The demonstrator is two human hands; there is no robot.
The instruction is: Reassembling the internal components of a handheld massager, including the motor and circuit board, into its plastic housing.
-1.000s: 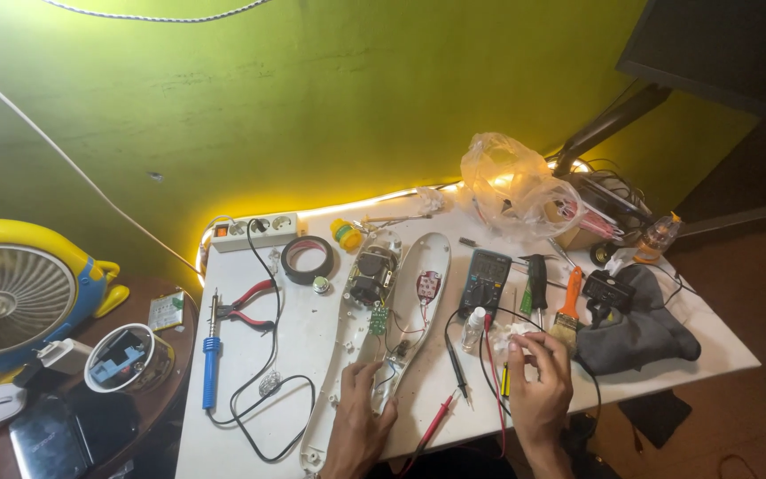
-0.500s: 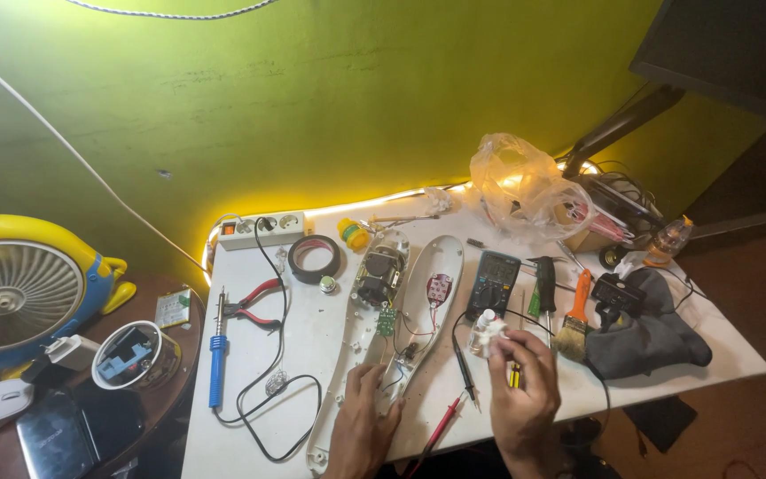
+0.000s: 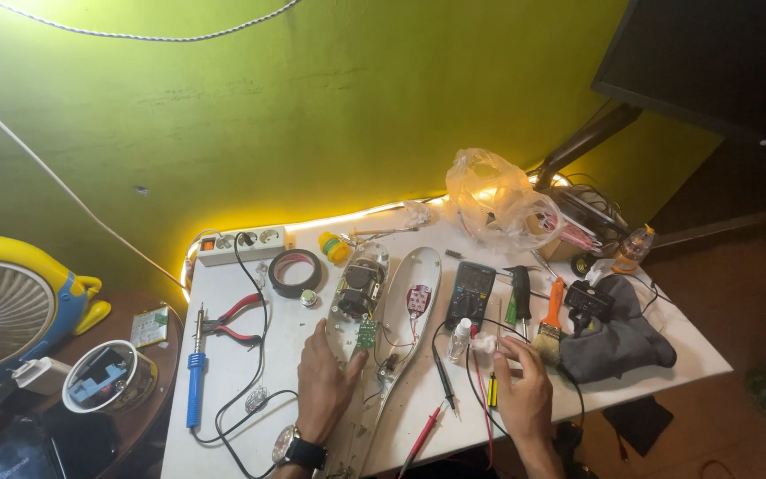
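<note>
Head view shows a long white plastic shell (image 3: 374, 355), opened into 2 halves with a small green circuit board (image 3: 366, 333) and thin wires inside, lying just beside the left hand (image 3: 325, 381). That hand rests flat and open, its fingertips touching the shell's edge. The shell looks light, stiff and brittle, so its rim is the safest hold, away from the wires. The right hand (image 3: 520, 386) pinches a small white part (image 3: 487, 342), light and easily dropped.

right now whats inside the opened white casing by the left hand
The opened white casing holds a small green circuit board, thin wires and a dark part. The left hand covers its lower edge.
</note>
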